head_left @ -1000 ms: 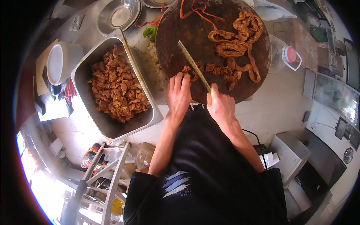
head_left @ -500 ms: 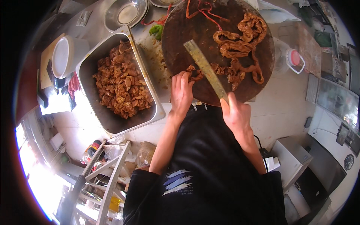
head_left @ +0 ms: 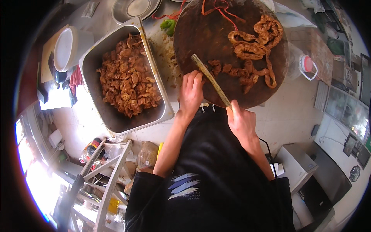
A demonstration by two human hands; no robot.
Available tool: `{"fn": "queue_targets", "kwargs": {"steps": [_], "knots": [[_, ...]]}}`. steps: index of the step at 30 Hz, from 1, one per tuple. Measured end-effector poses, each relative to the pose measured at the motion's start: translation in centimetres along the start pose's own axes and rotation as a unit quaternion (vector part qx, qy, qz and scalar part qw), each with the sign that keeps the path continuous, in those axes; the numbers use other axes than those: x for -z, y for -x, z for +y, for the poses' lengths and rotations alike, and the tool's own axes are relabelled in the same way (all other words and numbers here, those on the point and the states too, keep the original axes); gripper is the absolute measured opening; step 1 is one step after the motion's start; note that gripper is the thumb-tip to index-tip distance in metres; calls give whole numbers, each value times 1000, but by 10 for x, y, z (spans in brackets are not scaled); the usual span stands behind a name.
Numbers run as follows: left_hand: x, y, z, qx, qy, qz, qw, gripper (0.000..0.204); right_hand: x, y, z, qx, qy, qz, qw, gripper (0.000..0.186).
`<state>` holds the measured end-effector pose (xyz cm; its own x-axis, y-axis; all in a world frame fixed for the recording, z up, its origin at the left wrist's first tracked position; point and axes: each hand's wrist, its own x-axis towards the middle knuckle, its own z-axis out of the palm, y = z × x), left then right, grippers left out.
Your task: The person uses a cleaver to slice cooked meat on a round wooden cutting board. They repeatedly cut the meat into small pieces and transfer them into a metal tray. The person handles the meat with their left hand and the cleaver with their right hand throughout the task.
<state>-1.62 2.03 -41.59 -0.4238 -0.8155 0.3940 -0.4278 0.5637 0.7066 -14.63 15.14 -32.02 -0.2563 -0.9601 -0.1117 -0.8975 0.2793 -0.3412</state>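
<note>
At the near edge of the round, dark chopping board (head_left: 212, 34), your right hand (head_left: 242, 120) is wrapped around the handle of a cleaver (head_left: 212, 82). You see the blade almost edge-on, slanting away toward the board's left side. Your left hand (head_left: 191, 92) is bent at the fingers just left of the blade, over the board's near-left edge; you cannot tell whether it grips anything.

A long brown strip of meat (head_left: 250, 52) lies in loops from the board's far-right part toward its middle. One small brown piece (head_left: 215, 66) lies just right of the blade. Red string (head_left: 228, 14) curls at the board's far edge.

Left of the board, a deep steel pan (head_left: 150, 54) holds a heap of brown pieces (head_left: 129, 77). Between pan and board, near the board's far-left edge, a green vegetable (head_left: 168, 26) rests on the crumb-strewn table (head_left: 160, 48).
</note>
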Motion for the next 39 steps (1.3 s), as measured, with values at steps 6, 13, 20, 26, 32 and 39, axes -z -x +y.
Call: {"fn": "queue_targets", "kwargs": {"steps": [6, 13, 20, 26, 32, 39], "knots": [[-4, 3, -2, -3, -17, 0, 1000, 40, -14, -9, -2, 23, 16, 15, 999, 15], [-9, 5, -3, 0, -9, 10, 1000, 40, -24, -34, -13, -2, 4, -9, 1000, 14], [-3, 0, 6, 60, 20, 19, 998, 36, -9, -34, 9, -26, -83, 22, 996, 25], [-6, -6, 9, 107, 52, 30, 992, 38, 14, 21, 47, -186, -311, 94, 927, 24], [-12, -17, 18, 127, 52, 15, 990, 45, 33, 65, 86, -363, -515, 118, 767, 24], [-36, -36, 25, 81, 3, -18, 997, 48, -13, 98, 114, -401, -577, 154, 695, 21]]}}
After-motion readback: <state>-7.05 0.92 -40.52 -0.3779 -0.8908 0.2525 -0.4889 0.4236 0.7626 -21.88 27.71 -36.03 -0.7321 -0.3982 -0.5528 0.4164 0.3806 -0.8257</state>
